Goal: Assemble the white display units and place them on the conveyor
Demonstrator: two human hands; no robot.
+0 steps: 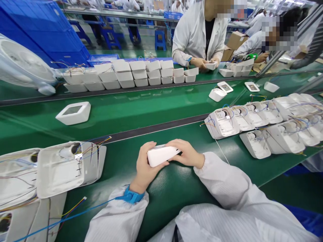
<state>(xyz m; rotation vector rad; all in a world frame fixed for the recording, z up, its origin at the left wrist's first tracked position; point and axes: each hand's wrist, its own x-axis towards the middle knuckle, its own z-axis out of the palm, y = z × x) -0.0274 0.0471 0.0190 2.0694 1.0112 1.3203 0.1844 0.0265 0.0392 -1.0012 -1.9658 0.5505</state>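
A white plastic device housing is held between both hands above the green bench, its smooth side turned toward me. My left hand wraps round its left end, thumb along the lower edge. At the other end my right hand grips it with bent fingers, next to small dark slots. The housing's far face is mostly hidden from me. A blue wrist strap circles my left wrist, and its cord runs off to the lower left.
Open white housings with wires are stacked at left; more rows stand at right. A white device with a screen lies on the green conveyor. Across it, a co-worker holds a white part beside stacked housings. A fan stands at left.
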